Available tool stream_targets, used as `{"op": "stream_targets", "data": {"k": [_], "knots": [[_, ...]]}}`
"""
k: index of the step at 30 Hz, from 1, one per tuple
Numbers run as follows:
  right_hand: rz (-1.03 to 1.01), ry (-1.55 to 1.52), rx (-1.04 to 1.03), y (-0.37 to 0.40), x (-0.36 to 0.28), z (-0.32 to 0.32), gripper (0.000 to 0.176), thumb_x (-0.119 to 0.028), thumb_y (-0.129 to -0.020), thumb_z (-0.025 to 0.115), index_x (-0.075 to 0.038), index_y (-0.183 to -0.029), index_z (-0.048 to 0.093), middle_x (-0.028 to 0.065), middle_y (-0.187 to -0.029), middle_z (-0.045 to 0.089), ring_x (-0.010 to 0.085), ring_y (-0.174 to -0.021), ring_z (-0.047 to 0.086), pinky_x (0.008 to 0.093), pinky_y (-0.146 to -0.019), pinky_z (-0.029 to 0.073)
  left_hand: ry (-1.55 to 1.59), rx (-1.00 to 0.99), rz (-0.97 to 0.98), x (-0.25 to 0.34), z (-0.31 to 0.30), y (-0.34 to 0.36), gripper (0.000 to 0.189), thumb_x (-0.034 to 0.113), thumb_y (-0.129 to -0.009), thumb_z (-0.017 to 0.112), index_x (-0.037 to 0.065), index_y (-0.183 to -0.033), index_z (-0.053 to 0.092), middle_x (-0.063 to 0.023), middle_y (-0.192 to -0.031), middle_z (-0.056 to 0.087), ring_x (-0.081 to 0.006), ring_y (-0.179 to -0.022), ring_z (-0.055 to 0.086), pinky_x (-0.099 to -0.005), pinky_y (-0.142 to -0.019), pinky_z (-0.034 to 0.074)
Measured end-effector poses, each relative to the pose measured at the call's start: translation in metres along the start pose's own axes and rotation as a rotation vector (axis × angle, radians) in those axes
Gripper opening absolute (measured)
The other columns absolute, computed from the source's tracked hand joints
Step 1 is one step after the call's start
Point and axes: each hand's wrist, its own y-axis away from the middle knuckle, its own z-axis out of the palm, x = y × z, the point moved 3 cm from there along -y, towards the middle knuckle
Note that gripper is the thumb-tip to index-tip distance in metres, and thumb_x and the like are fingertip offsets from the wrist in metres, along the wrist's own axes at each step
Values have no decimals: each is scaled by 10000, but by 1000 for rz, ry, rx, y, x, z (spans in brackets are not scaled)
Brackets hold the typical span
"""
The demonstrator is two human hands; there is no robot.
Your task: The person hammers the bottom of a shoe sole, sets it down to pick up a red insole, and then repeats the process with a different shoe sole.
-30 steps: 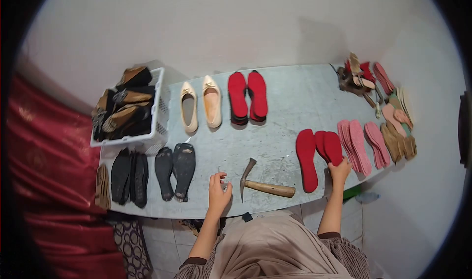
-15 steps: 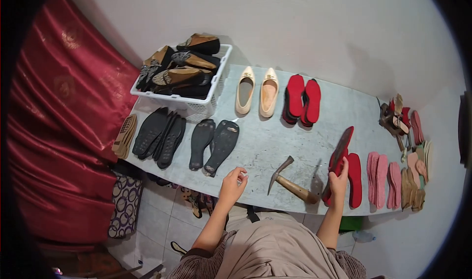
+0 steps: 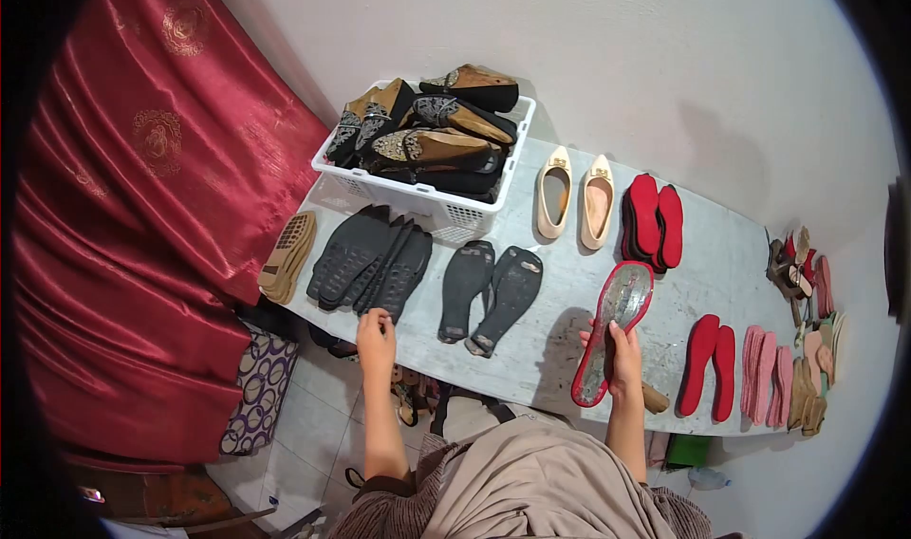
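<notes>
In my right hand (image 3: pixel 622 354) is a red-edged sole (image 3: pixel 619 297) with a grey, shiny face turned up, gripped at its middle over the table. My left hand (image 3: pixel 376 335) is at the near end of the black ridged soles (image 3: pixel 394 269), fingers bent close together; whether they grip a sole is not clear. Two flat black soles (image 3: pixel 463 288) lie just right of that stack. The hammer's wooden handle (image 3: pixel 655 399) shows beside my right wrist, its head hidden behind the held sole and hand.
A white basket (image 3: pixel 418 190) of dark shoes stands at the back left. Cream shoes (image 3: pixel 597 202) and stacked red soles (image 3: pixel 645 216) sit behind. Red insoles (image 3: pixel 698 363), pink insoles (image 3: pixel 759 373) and tan soles (image 3: pixel 288 254) line the table (image 3: pixel 531 378).
My left hand has moved left to the black ridged soles. My right hand has lifted the red-edged sole and turned its grey face up, now over the hammer. The view has shifted left.
</notes>
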Motion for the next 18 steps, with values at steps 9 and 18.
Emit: {"op": "stream_targets", "data": {"k": [9, 18], "knots": [[-38, 8, 125, 3, 33, 48, 333, -157, -897, 484, -39, -1195, 394, 158, -1034, 585, 255, -800, 634, 348, -676, 523, -265, -9, 132, -70, -22, -88, 317, 69, -766, 594, 61, -1079, 550, -156, -1088, 551, -332, -1040, 500, -394, -884, 392], [-36, -68, 192, 12, 72, 74, 329, -131, -843, 457, 9, -1139, 446, 168, -992, 601, 276, -828, 631, 358, -735, 508, -403, -165, 47, -115, 11, -118, 383, 273, -857, 548, 214, -1234, 502, -188, -1274, 467, -323, -1185, 438, -494, -1022, 262]]}}
